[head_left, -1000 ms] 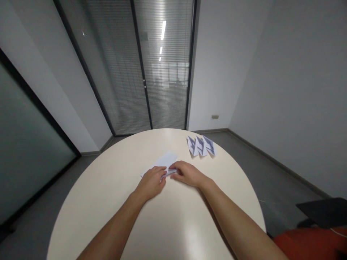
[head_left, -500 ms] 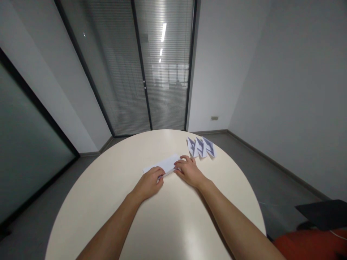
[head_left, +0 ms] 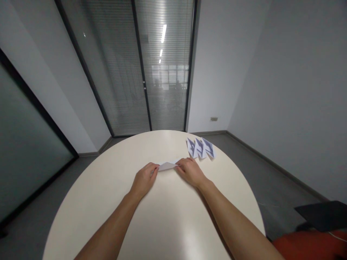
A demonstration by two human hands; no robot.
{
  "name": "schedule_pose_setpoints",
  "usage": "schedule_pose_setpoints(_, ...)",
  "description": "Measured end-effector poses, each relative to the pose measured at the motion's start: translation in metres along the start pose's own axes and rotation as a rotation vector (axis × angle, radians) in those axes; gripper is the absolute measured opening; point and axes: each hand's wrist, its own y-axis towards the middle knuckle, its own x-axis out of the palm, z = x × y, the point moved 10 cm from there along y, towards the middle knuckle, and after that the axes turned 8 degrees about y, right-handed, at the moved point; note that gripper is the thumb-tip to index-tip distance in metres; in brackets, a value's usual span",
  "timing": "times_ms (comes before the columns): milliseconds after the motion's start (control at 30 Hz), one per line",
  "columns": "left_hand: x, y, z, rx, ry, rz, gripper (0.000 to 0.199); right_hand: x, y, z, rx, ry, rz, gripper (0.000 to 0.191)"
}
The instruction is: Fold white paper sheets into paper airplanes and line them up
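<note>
A folded sheet of white paper (head_left: 166, 166) spans the gap between my two hands, over the middle of the round table. Its left end is pinched between the thumb and fingers of my left hand (head_left: 144, 180). My right hand (head_left: 190, 171) grips the opposite end, fingers bent over it. A shaded fold faces me, and both paper ends are hidden by the fingers. Just beyond my right hand, three folded paper boats (head_left: 200, 148) lie side by side in a row, close to the table's far right edge.
The round cream table (head_left: 108, 202) fills the foreground. Behind it stands a glass partition with blinds (head_left: 168, 90). At the lower right are a red seat (head_left: 311, 245) and a dark flat object (head_left: 324, 215). A socket (head_left: 214, 118) sits low on the wall.
The paper, flat and wider half a second ago, now shows a raised, shaded fold facing me. My left hand has shifted slightly left and up; my right hand's fingers have curled in on the paper.
</note>
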Motion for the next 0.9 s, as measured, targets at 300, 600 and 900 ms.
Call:
schedule_pose_setpoints(300, -0.002, 0.000, -0.034, -0.214, -0.112, 0.107, 0.023, -0.012, 0.000, 0.033, 0.133, 0.262, 0.238, 0.023)
schedule_pose_setpoints(600, -0.013, -0.002, -0.043, -0.263, -0.217, 0.238, 0.027, -0.021, -0.001, 0.037, 0.144, 0.499, 0.384, 0.043)
schedule_pose_setpoints(900, 0.009, -0.005, -0.055, -0.375, -0.025, 0.026, 0.026, -0.006, 0.001, 0.038, 0.181, 0.435, 0.264, 0.043)
